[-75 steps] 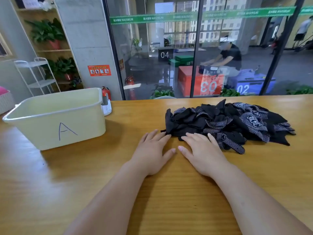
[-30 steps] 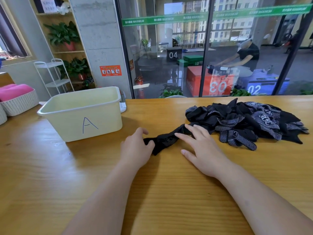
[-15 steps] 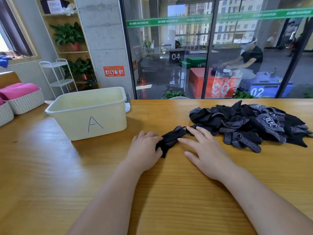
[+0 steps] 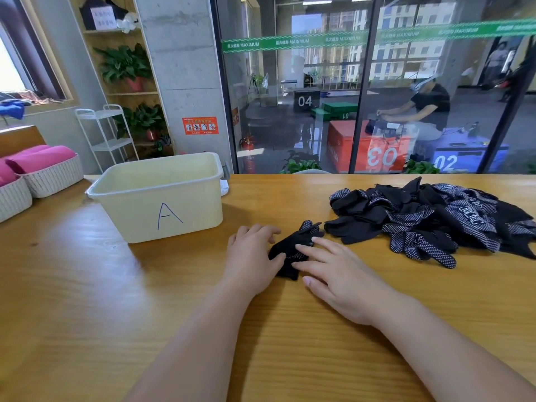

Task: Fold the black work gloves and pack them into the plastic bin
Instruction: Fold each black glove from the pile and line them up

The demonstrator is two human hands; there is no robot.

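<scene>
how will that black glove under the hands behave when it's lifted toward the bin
Likely floppy: the glove lies crumpled between the left hand and right hand. Probably light, thin fabric; its dotted palm should resist slipping.

Glove (image 4: 287,244) now apart from pile (image 4: 420,216)

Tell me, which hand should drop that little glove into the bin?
Probably the left hand. It touches the glove and is nearer the bin, which stands on that side; the right hand would have to reach across.
</scene>
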